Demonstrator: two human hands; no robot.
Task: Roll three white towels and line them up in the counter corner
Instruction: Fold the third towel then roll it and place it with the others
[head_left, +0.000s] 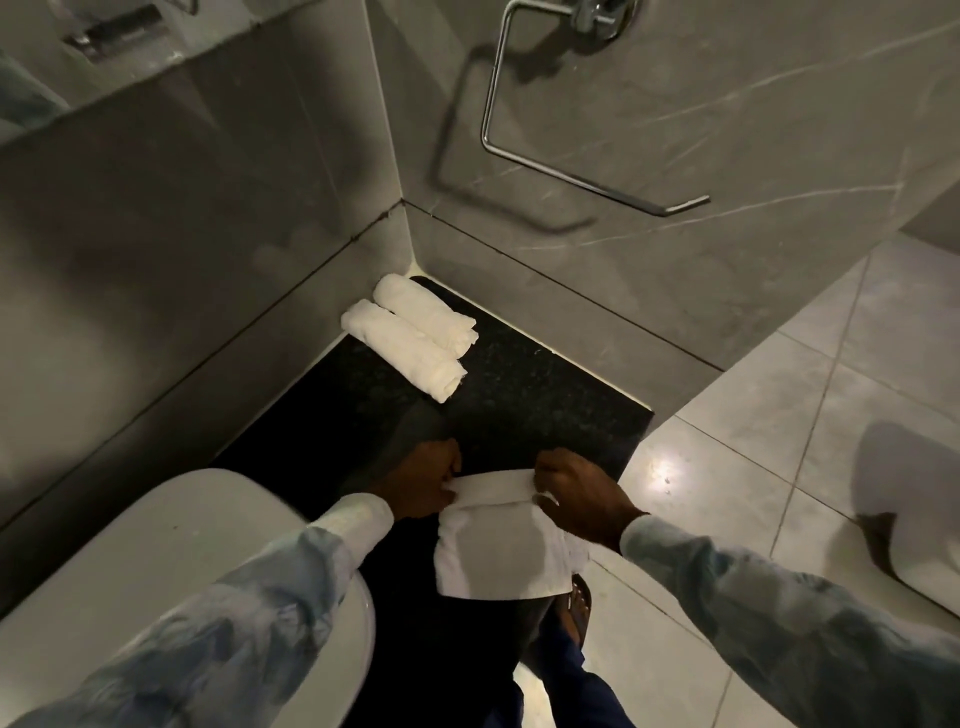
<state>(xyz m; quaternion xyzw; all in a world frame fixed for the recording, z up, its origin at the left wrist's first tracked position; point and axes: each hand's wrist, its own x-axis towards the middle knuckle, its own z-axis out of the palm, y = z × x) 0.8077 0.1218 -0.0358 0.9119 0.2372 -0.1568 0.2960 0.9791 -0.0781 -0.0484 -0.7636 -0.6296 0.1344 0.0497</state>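
Observation:
Two rolled white towels lie side by side on the black granite counter (545, 395), one (426, 314) tucked into the wall corner and the other (405, 351) touching its near side. A third white towel (501, 556) lies partly flat at the counter's near edge, its far end rolled up and its near end hanging over the edge. My left hand (423, 480) pinches the left end of that roll. My right hand (576, 491) grips the right end.
Grey marble walls meet behind the rolled towels. A chrome towel ring (524, 156) hangs on the right wall. A white basin (171, 582) sits on the counter at the left. Pale floor tiles (779, 415) lie to the right, and a sandalled foot (576, 608) shows below the towel.

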